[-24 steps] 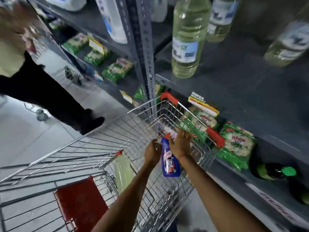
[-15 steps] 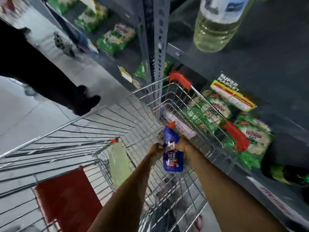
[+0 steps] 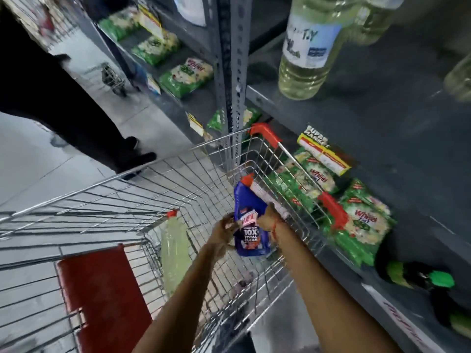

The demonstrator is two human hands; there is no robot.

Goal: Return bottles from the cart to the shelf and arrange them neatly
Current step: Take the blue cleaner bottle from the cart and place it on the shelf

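A blue cleaner bottle (image 3: 251, 225) with a red cap is held over the wire cart (image 3: 142, 189), cap pointing away from me. My left hand (image 3: 224, 231) grips its left side and my right hand (image 3: 269, 220) grips its right side. A pale yellow-green bottle (image 3: 174, 250) with a red cap lies inside the cart at the near left. On the grey shelf (image 3: 382, 138) to the right stands a clear bottle of yellowish liquid (image 3: 305, 54), with more such bottles behind it and at the right edge.
Green detergent packets (image 3: 362, 225) fill the lower shelf beside the cart, and dark green bottles (image 3: 418, 275) lie further right. A steel upright post (image 3: 233, 80) divides the shelving. A person in black (image 3: 63, 103) stands left of the cart. A red seat flap (image 3: 102, 296) is at the cart's near end.
Both hands have lifted the blue bottle a little higher inside the cart. My view has tilted, bringing the shelf and its clear bottle closer.
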